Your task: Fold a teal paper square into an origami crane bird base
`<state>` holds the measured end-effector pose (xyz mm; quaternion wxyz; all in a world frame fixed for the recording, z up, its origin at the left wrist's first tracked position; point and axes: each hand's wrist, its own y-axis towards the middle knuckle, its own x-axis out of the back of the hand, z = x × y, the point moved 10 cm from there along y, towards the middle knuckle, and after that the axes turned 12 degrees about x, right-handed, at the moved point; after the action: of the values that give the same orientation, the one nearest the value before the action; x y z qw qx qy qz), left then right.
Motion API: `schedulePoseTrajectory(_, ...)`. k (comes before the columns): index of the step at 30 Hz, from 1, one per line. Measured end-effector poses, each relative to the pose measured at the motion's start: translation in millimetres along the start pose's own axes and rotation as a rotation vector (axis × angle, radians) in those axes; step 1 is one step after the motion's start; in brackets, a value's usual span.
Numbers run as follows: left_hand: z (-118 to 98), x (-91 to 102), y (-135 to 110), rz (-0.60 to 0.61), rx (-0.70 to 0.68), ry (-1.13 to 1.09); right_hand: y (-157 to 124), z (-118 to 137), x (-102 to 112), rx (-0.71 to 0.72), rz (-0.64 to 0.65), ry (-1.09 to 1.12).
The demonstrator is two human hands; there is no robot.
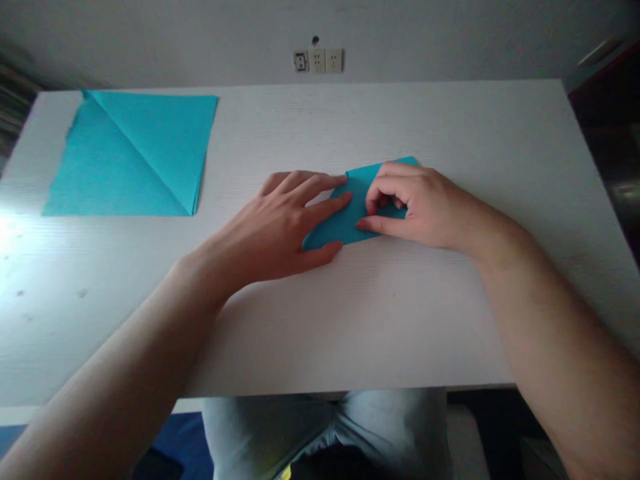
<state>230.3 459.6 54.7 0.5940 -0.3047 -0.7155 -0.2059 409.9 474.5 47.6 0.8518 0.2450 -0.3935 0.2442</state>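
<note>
A small folded piece of turquoise paper (353, 213) lies on the white table (380, 313) near the middle. My left hand (280, 227) rests on its left part, fingers stretched out flat and pressing the paper down. My right hand (417, 203) covers its right part, fingers curled, with thumb and fingertips pinching a fold of the paper. Much of the sheet is hidden under both hands; one corner pokes out behind the right hand.
A stack of larger turquoise paper squares (133, 157) with a diagonal crease lies at the table's far left. Wall sockets (318, 61) sit on the wall behind. A dark cabinet (607, 133) stands to the right. My lap shows below the table's front edge.
</note>
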Motion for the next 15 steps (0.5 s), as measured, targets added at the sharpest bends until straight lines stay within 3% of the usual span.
schedulePoseTrajectory(15,1.4,-2.5,-0.1,-0.036,0.001,0.002,-3.5,-2.4,-7.2,-0.012,0.041,-0.034)
